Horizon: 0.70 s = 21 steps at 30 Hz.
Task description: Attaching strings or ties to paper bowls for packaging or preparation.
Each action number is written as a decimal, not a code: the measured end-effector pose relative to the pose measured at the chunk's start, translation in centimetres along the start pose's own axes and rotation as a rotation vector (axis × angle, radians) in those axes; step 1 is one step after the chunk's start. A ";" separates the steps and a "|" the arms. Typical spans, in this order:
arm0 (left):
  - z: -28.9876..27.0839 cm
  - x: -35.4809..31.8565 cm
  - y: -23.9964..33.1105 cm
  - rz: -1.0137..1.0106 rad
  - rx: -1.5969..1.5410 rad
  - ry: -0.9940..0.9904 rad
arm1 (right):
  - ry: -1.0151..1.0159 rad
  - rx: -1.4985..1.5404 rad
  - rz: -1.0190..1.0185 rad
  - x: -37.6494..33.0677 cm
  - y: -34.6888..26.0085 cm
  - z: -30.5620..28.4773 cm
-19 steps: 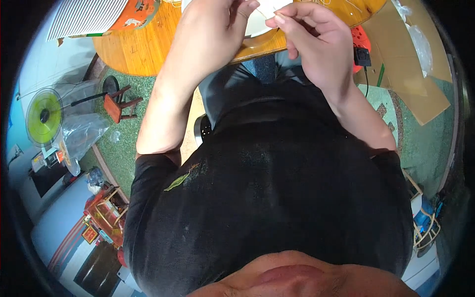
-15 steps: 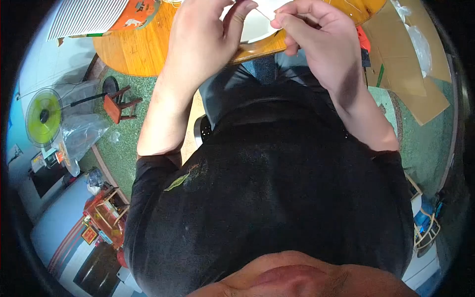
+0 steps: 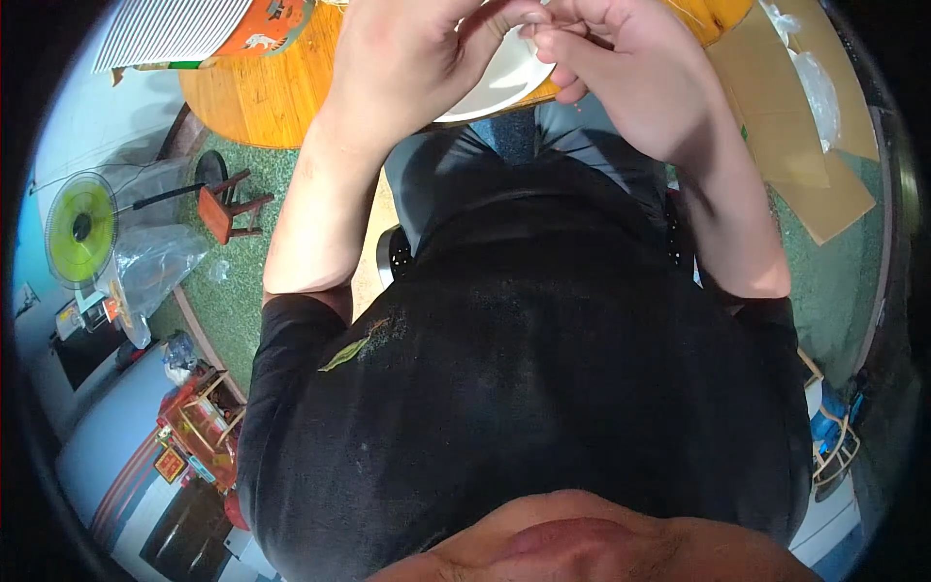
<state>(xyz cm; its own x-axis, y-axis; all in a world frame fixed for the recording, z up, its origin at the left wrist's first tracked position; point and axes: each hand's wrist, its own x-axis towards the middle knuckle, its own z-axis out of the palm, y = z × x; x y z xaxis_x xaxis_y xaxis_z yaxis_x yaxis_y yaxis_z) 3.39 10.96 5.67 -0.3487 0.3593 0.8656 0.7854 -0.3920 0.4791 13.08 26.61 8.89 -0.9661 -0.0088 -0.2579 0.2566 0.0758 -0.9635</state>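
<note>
At the top of the view my left hand (image 3: 402, 73) and my right hand (image 3: 650, 82) meet, thumbs and fingertips pinched close together. Whatever lies between the fingertips is too small and hidden to name. Below them a white dish (image 3: 499, 87) shows in part at the edge of a round wooden table (image 3: 252, 102). My left hand covers much of the dish's left side. Both forearms reach up from dark short sleeves.
Left on the table stands an orange object with white stripes (image 3: 257, 34). A green-bladed fan (image 3: 80, 228) and a small wooden stool (image 3: 228, 209) are on the left. Flattened cardboard (image 3: 776, 145) with clear plastic lies right. A green leaf (image 3: 344, 356) clings to my black shirt.
My hands have come closer together, the left moving slightly right. A thin strand visible between the fingertips earlier no longer shows. More of the dish's near rim is visible.
</note>
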 end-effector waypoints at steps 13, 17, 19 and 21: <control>-1.9 1.2 4.6 -0.922 -0.333 -0.161 | -0.173 0.045 0.023 0.0 1.2 -1.7; -1.5 2.0 5.3 -1.066 -0.151 -0.238 | -0.195 0.098 0.004 -0.1 1.6 -2.6; -1.2 2.4 5.7 -1.127 0.011 -0.414 | -0.264 0.119 -0.069 -0.4 1.4 -2.9; -1.1 3.0 5.6 -1.192 0.003 -0.496 | -0.433 0.265 -0.525 2.4 4.7 -3.2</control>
<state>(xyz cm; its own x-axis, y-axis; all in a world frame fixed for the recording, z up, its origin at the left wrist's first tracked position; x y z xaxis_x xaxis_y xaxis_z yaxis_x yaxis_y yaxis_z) 6.22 8.89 11.09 -0.6053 0.7591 -0.2397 0.1243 0.3876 0.9134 11.93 30.12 3.95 -0.8798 -0.3756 0.2912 -0.1866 -0.2905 -0.9385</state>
